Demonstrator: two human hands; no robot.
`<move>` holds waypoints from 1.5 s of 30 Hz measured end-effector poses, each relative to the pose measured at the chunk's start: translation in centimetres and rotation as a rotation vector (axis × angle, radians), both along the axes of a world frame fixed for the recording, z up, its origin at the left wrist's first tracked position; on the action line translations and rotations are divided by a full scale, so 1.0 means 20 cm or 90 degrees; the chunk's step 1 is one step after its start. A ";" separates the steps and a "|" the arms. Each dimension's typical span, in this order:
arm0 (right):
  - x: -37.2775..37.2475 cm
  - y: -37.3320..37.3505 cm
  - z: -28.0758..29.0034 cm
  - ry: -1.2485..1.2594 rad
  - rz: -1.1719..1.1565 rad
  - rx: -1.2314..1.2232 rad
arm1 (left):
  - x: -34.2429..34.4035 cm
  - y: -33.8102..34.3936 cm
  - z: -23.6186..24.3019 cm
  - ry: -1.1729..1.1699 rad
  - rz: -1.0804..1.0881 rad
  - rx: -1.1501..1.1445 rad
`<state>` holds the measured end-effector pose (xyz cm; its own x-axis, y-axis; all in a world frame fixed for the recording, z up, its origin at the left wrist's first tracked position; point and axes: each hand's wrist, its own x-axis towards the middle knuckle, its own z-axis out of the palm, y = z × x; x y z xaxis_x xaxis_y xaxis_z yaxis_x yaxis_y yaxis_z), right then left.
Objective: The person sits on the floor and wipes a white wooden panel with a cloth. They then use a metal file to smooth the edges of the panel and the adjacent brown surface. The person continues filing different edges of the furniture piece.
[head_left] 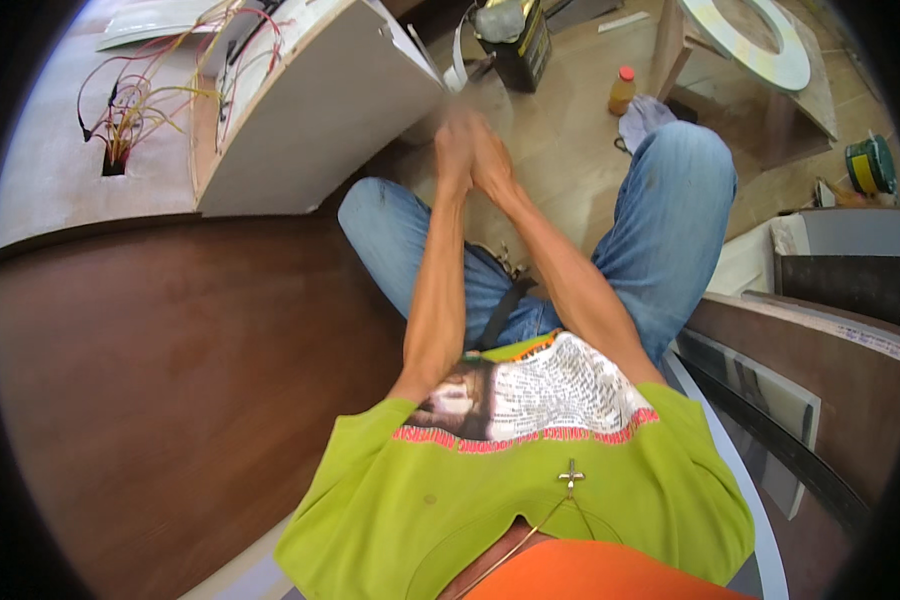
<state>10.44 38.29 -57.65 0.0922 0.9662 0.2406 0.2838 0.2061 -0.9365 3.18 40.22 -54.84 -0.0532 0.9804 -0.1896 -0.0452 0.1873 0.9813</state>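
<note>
Both my arms reach forward, and my left hand (453,150) and my right hand (490,155) meet side by side, close to the edge of a white panel (320,105). Motion smears the fingers, so whether they grip anything cannot be made out. Just beyond the fingertips is a looped white strip (457,76), perhaps tape. A dark, square-sided can (520,60) with a pale, crumpled top stands behind it on the floor.
Red and yellow wires (125,125) rise from a cutout at the left. On the right are a small bottle (622,92) with a red cap, a cloth (644,122), a wooden box (725,60) bearing a white ring (788,55), and a green container (872,165). A brown board (170,390) lies left.
</note>
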 end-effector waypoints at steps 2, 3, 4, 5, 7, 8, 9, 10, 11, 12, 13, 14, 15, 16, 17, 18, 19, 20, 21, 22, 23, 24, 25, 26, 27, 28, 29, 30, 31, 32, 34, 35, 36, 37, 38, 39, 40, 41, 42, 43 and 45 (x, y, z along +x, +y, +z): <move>-0.02 -0.10 -0.01 0.000 -0.009 0.029 | -0.01 -0.09 -0.01 0.013 0.026 -0.020; -0.01 -0.09 0.00 0.011 0.002 0.025 | -0.01 -0.07 -0.03 0.026 0.020 0.008; 0.00 -0.05 0.02 0.022 0.014 0.021 | -0.01 -0.03 -0.05 0.040 0.016 0.036; 0.01 -0.07 0.03 0.036 0.022 0.003 | -0.02 -0.03 -0.08 0.057 0.008 0.051; 0.02 -0.05 0.09 0.030 0.032 -0.042 | -0.01 0.00 -0.03 0.020 0.003 0.021; 0.04 -0.02 0.10 0.035 0.028 -0.010 | 0.02 0.01 0.00 0.046 0.010 0.021; 0.05 0.00 0.10 0.040 0.023 0.023 | 0.03 0.02 0.02 0.072 0.018 0.022; 0.03 0.01 0.10 0.026 0.016 0.012 | 0.00 -0.03 -0.01 0.098 0.012 0.053; 0.00 -0.06 0.06 0.009 0.010 -0.014 | 0.00 -0.05 -0.02 0.081 0.011 0.042; -0.02 -0.11 0.02 -0.008 0.003 -0.040 | 0.01 -0.05 -0.04 0.063 0.010 0.030; 0.00 -0.08 -0.02 0.024 0.026 -0.080 | 0.02 -0.06 -0.05 0.046 0.009 0.019; 0.03 -0.01 0.00 0.061 0.052 -0.114 | 0.00 -0.07 -0.07 0.065 0.018 0.002; 0.01 0.00 -0.01 0.067 0.055 -0.114 | -0.02 -0.08 -0.09 0.083 0.027 -0.016; 0.00 -0.03 -0.01 0.070 0.061 -0.120 | -0.03 -0.10 -0.11 0.102 0.036 -0.033; -0.04 -0.03 -0.05 0.041 0.037 -0.072 | -0.02 -0.01 -0.09 0.120 0.038 -0.027; -0.04 -0.11 -0.08 0.036 0.026 -0.082 | -0.02 -0.07 -0.10 0.033 0.050 -0.067; -0.02 -0.10 -0.12 0.025 0.009 -0.072 | 0.00 -0.06 -0.11 0.064 0.014 -0.048; 0.00 -0.10 -0.09 0.048 0.008 -0.091 | 0.01 -0.05 -0.07 0.099 -0.018 -0.027; 0.00 -0.10 -0.08 0.067 0.008 -0.098 | 0.02 -0.05 -0.04 0.135 -0.051 -0.006; 0.00 -0.12 -0.07 0.087 0.008 -0.108 | 0.02 -0.06 -0.04 0.149 -0.055 0.006; 0.01 -0.11 -0.06 0.102 0.008 -0.097 | 0.02 -0.06 -0.03 0.163 -0.058 0.026; 0.01 -0.11 -0.05 0.117 0.009 -0.087 | 0.01 -0.06 -0.01 0.178 -0.061 0.045; 0.02 -0.09 -0.04 0.125 0.001 -0.084 | 0.02 -0.04 0.00 0.176 -0.059 0.074; 0.02 -0.10 -0.01 0.138 -0.004 -0.086 | 0.02 -0.04 0.01 0.179 -0.054 0.097; 0.01 -0.10 0.02 0.154 -0.007 -0.096 | 0.02 -0.04 0.03 0.183 -0.052 0.121; 0.02 -0.10 0.05 0.170 -0.009 -0.106 | 0.02 -0.05 0.04 0.181 -0.056 0.124; 0.01 -0.11 0.08 0.193 -0.004 -0.123 | 0.02 -0.05 0.06 0.185 -0.057 0.128; 0.01 -0.11 0.11 0.213 -0.005 -0.139 | 0.03 -0.04 0.10 0.184 -0.065 0.133; 0.01 -0.10 0.14 0.226 -0.012 -0.118 | 0.03 -0.04 0.15 0.183 -0.075 0.113; -0.01 -0.11 0.18 0.242 -0.013 -0.101 | 0.03 -0.07 0.27 0.185 -0.078 0.089; 0.01 -0.12 0.24 0.223 -0.006 -0.086 | 0.02 -0.08 0.32 0.177 -0.061 0.101; 0.03 -0.12 0.28 0.195 0.003 -0.088 | 0.01 -0.07 0.32 0.175 -0.042 0.135; 0.04 -0.13 0.32 0.167 0.012 -0.090 | -0.01 -0.07 0.33 0.173 -0.023 0.170; 0.03 -0.13 0.35 0.171 0.012 -0.076 | -0.03 -0.07 0.34 0.191 -0.035 0.167; 0.04 -0.12 0.37 0.172 0.006 -0.060 | -0.05 -0.07 0.37 0.204 -0.053 0.166; 0.04 -0.12 0.39 0.173 0.001 -0.044 | -0.06 -0.08 0.40 0.218 -0.070 0.164; 0.01 -0.12 0.39 0.251 0.018 -0.063 | -0.09 -0.09 0.43 0.252 -0.057 0.165; -0.04 -0.13 0.39 0.328 0.031 -0.083 | -0.10 -0.13 0.50 0.286 -0.047 0.163; -0.06 -0.13 0.40 0.401 0.045 -0.106 | -0.11 -0.18 0.55 0.315 -0.036 0.160; -0.06 -0.14 0.41 0.478 0.079 -0.149 | -0.14 -0.24 0.57 0.315 -0.035 0.150; -0.04 -0.13 0.48 0.630 0.156 -0.231 | -0.19 -0.37 0.64 0.317 -0.025 0.137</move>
<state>9.55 35.68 -48.10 -0.1174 0.9835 -0.1379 -0.6428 -0.1811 -0.7443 -0.64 32.90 -42.11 -0.0476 0.9974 0.0544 0.4386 -0.0281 0.8982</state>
